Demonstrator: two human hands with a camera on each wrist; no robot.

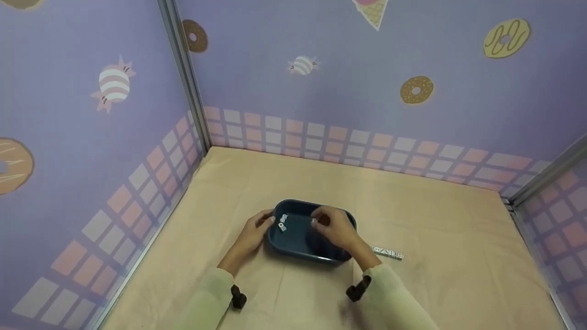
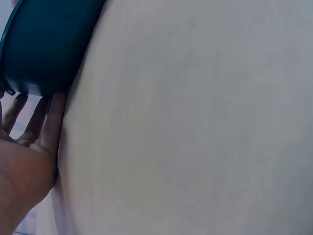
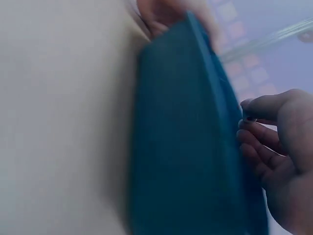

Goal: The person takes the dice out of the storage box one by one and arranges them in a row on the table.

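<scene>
The site is a panelled booth; lilac walls (image 1: pixel 257 87), printed with doughnuts (image 1: pixel 425 85), wrapped candies (image 1: pixel 114 83) and an ice-cream cone (image 1: pixel 373 13), meet at a metal corner post (image 1: pixel 185 68); beige cloth (image 1: pixel 234 192) lies between them; the wider premises are unidentifiable.

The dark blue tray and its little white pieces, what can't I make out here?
- Tray, right inside: behind the right hand, head view.
- Pinched piece: too small, partly covered by fingers, head view.
- Loose pieces: marks too small, head view.
- Outside row: left end meets the forearm, head view.
- Tray's upper part: cut off, left wrist view.
</scene>
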